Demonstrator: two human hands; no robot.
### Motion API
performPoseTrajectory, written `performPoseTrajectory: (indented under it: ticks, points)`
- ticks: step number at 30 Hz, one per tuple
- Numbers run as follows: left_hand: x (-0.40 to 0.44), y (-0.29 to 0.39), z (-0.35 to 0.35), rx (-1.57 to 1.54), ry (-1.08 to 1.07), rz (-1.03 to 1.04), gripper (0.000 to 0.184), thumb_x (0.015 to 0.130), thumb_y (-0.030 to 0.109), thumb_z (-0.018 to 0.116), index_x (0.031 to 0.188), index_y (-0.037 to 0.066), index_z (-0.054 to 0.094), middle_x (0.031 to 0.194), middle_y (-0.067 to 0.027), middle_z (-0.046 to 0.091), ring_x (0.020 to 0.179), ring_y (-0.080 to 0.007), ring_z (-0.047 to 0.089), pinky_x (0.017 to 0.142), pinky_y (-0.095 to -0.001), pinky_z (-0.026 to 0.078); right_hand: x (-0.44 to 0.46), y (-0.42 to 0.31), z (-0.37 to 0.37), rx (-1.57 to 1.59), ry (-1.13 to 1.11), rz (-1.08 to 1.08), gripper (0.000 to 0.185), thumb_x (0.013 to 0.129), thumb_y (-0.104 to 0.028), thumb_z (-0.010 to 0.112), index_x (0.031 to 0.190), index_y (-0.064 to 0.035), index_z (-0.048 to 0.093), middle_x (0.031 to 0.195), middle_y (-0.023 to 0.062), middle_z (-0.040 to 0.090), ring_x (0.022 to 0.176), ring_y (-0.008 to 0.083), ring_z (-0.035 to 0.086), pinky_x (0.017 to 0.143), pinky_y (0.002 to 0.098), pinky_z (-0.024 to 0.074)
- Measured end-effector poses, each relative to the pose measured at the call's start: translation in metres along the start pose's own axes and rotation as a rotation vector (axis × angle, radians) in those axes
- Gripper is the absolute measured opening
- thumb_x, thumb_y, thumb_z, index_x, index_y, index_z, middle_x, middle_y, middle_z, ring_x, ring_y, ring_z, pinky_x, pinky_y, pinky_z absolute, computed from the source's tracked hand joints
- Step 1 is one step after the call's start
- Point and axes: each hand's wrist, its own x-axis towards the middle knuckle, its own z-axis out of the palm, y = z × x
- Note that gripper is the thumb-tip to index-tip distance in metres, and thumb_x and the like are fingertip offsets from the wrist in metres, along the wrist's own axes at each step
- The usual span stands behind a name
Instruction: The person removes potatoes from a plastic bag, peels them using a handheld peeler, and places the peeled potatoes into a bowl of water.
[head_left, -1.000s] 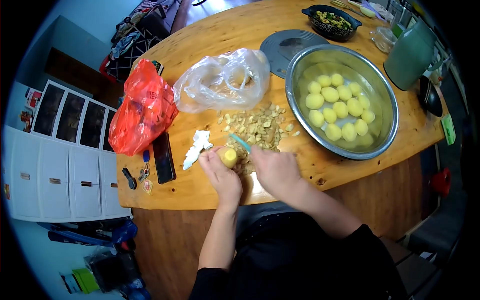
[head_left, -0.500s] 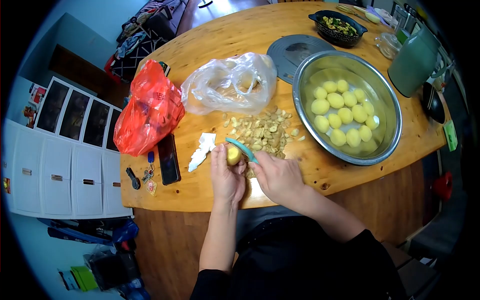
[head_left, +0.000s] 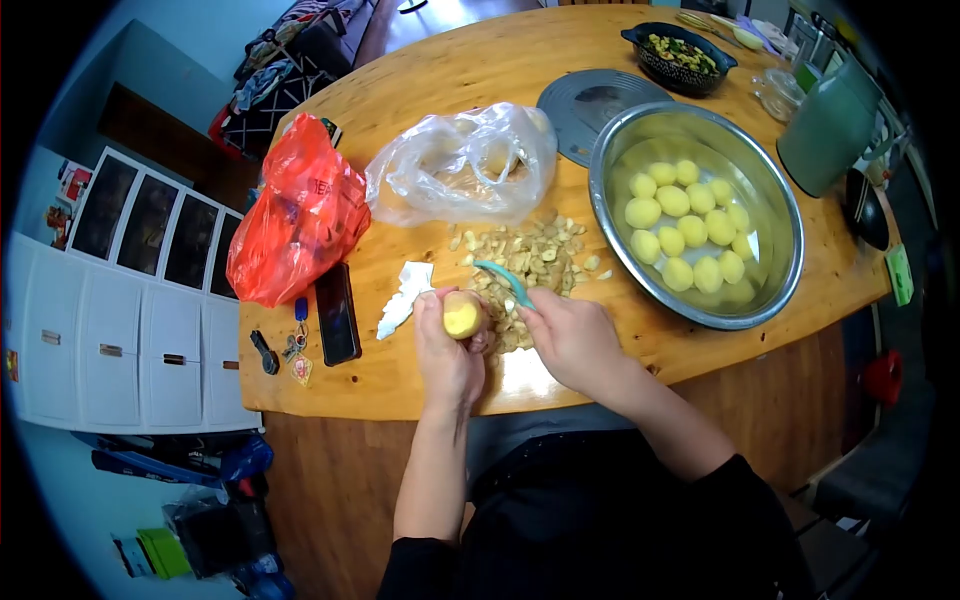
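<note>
My left hand (head_left: pixel 450 350) is wrapped round a partly peeled potato (head_left: pixel 462 316), its bare yellow side facing up. In my right hand (head_left: pixel 578 342) is a teal peeler (head_left: pixel 511 281), its head a little above and to the right of the potato, apart from it. Beneath and beyond both hands lies a heap of potato peelings (head_left: pixel 530 252) on the wooden table. To the right, a large metal basin (head_left: pixel 597 200) holds water and several peeled potatoes (head_left: pixel 690 232).
Behind the peelings lie a clear plastic bag (head_left: pixel 460 165) and a red bag (head_left: pixel 300 215). A phone (head_left: pixel 337 315), keys (head_left: pixel 298 345) and crumpled tissue (head_left: pixel 406 298) are at left. A grey round mat (head_left: pixel 600 110), a dark dish of food (head_left: pixel 680 62) and a green jug (head_left: pixel 828 130) stand beyond the basin.
My right hand has drawn the peeler off the potato, to the right. My left hand has turned the potato so more of its peeled side shows.
</note>
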Motion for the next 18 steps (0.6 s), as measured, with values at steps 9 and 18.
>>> performPoseTrajectory:
  ticks: [9, 18]
  points:
    - [0.015, -0.002, -0.006, -0.187, -0.029, -0.219, 0.041, 0.111, 0.045, 0.037, 0.109, 0.008, 0.055, 0.082, -0.0076, 0.060, 0.055, -0.0134, 0.049, 0.040, -0.0237, 0.033, -0.003, -0.009, 0.004, 0.006, 0.023, -0.170, 0.017, 0.100, -0.023, 0.061, 0.095, -0.0083, 0.056, 0.072, 0.0127, 0.066, 0.062, 0.0357, 0.067, 0.052, 0.0473, 0.0502]
    - [0.013, 0.000, -0.001, -0.069, -0.036, -0.295, 0.046, 0.110, 0.044, 0.038, 0.092, 0.006, 0.057, 0.072, -0.0054, 0.058, 0.053, -0.0098, 0.048, 0.040, -0.0216, 0.033, -0.004, -0.008, 0.014, -0.094, 0.060, -0.180, 0.016, 0.100, -0.023, 0.061, 0.094, -0.0094, 0.056, 0.069, 0.0108, 0.066, 0.059, 0.0328, 0.067, 0.050, 0.0459, 0.0498]
